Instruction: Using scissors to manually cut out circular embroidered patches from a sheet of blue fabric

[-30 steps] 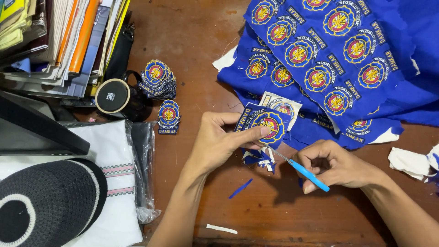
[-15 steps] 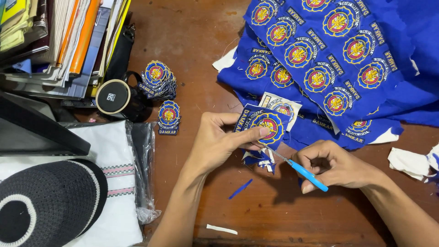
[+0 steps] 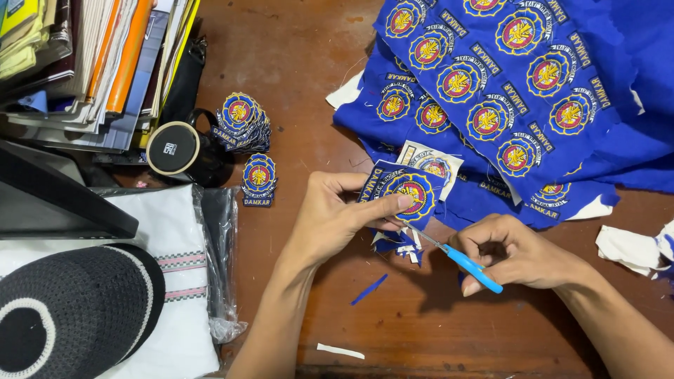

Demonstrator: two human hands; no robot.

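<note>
Blue cloth patch point(image 3: 411, 191), bearing a round yellow-and-red emblem, is pinched between thumb and fingers of the left hand point(image 3: 337, 221) above the wooden table point(image 3: 309, 84), near the centre of the scene. The right hand point(image 3: 516, 253) has its fingers curled through the blue handles of scissors point(image 3: 460, 260), whose blades meet the patch's lower edge. Trimmed scraps point(image 3: 400, 244) lie just under the patch. Far right lies a blue sheet point(image 3: 533, 91) of uncut emblems. To the left stand a stack of cut patches point(image 3: 242, 123), 1 single patch point(image 3: 258, 179), a black mug point(image 3: 179, 151) and a dark cap point(image 3: 70, 309).
</note>
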